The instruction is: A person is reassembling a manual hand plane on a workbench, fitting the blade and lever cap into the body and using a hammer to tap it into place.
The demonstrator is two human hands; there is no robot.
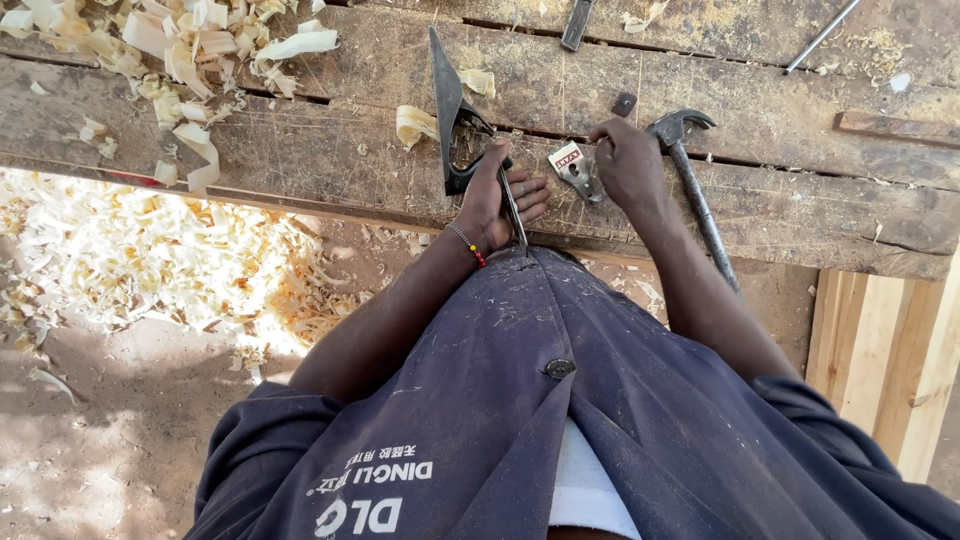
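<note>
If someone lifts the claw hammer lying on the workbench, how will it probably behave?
The hammer looks all metal, so probably stiff and heavy toward its head. Its long thin handle overhangs the bench edge, so a push might tip it off. Lying flat, it seems unlikely to roll.

shirt [480, 400]: dark navy work shirt, short sleeves, lower centre of frame | 1 dark round button [559, 368] at centre | white print at bottom left of the cloth | white undershirt [590, 490] in the gap | left wrist: thin bracelet [467, 243], red beads
</note>
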